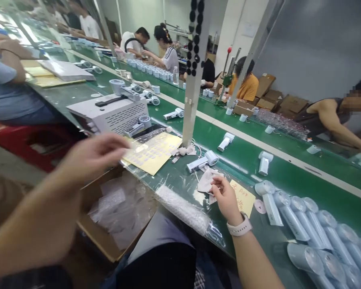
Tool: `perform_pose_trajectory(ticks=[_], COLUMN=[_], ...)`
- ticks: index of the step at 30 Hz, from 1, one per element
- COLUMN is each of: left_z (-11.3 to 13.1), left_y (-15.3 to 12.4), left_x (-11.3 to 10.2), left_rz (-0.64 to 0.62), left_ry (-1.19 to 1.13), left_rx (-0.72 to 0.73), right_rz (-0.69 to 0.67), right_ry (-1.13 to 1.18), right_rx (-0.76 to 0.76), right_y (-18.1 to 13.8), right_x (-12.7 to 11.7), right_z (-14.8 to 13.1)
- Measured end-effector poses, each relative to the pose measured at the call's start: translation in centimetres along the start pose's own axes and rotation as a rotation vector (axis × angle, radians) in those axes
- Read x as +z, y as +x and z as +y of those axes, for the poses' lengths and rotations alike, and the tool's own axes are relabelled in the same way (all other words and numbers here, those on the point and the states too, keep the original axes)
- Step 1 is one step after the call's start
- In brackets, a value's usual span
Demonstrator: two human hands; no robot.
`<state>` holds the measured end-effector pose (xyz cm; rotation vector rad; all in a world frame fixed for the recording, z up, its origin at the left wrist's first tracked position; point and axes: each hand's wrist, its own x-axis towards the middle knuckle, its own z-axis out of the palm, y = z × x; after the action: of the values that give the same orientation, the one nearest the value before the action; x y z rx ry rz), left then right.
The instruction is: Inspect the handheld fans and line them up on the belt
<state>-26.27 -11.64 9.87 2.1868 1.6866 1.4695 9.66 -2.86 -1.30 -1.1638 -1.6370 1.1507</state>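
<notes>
Right hand (228, 200): fingers curling narrowly at cloth (205, 182); cannot tell whether pinching it. Left hand (99, 154): blurring, fingers stretching near sticker sheet (156, 154); cannot tell whether holding anything. Cloth lying on table (179, 185), just beside device (198, 163). Note (245, 200) lying beside right hand. Bubble wrap (182, 208) lying along table edge. Bagged devices (295, 222) lying in rows, far right.

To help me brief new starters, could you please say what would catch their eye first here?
The blurred left grip probably comes first, looming at left near the yellow sheet. Then come the clustered blue devices at lower right, beside the green conveyor, and the post with black discs at upper centre.
</notes>
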Motion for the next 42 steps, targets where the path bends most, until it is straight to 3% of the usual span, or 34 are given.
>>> perform_pose_trajectory(ticks=[2, 5, 7, 9, 12, 15, 18, 22, 25, 29, 31, 33, 37, 42], left_z=[0.0, 0.9, 1.3, 1.2, 0.2, 0.0, 1.5, 3.8, 4.5, 4.3, 4.1, 4.0, 3.5, 3.5], left_y=[2.9, 6.2, 7.5, 8.1, 8.2, 7.8, 6.6, 4.5, 3.9, 4.7, 4.8, 4.6, 3.5, 3.3], left_x=[7.1, 17.1, 21.3, 23.1, 23.3, 22.7, 22.7, 23.0, 22.9, 22.3, 22.2, 22.4, 23.3, 23.8], left_rz=[-0.484, -0.818, -0.897, -0.929, -0.952, -0.853, -0.803, -0.903, -0.925, -1.207, -1.241, -1.127, -0.766, -0.352], left_ry=[0.178, 0.323, 0.362, 0.345, 0.249, 0.061, -0.192, -0.534, -0.755, -1.134, -1.198, -1.085, -0.776, -0.603], left_rx=[-0.224, -0.194, -0.213, -0.221, -0.216, -0.253, -0.305, -0.292, -0.128, 0.132, 0.212, 0.287, 0.417, 0.491], right_rz=[0.033, 0.052, 0.059, 0.073, 0.12, 0.191, 0.22, 0.203, 0.226, 0.332, 0.356, 0.34, 0.29, 0.314], right_ry=[-0.062, -0.164, -0.207, -0.23, -0.223, -0.066, 0.219, 0.404, 0.43, 0.493, 0.55, 0.616, 0.742, 0.735], right_rx=[-0.019, -0.054, -0.069, -0.075, -0.055, 0.033, 0.085, 0.018, -0.023, -0.035, -0.032, -0.014, 0.011, 0.062], right_y=[0.1, 0.3, 0.3, 0.3, 0.1, 0.0, -0.2, -0.5, -0.9, -1.6, -1.9, -2.2, -2.1, -1.0], right_x=[0.0, -0.2, -0.5, -0.8, -1.2, -1.4, -1.6, -2.1, -2.6, -3.1, -3.2, -3.4, -3.6, -3.5], right_z=[0.1, 0.3, 0.6, 1.0, 1.3, 1.0, 0.2, -1.1, -1.8, -2.9, -3.4, -3.8, -4.3, -4.0])
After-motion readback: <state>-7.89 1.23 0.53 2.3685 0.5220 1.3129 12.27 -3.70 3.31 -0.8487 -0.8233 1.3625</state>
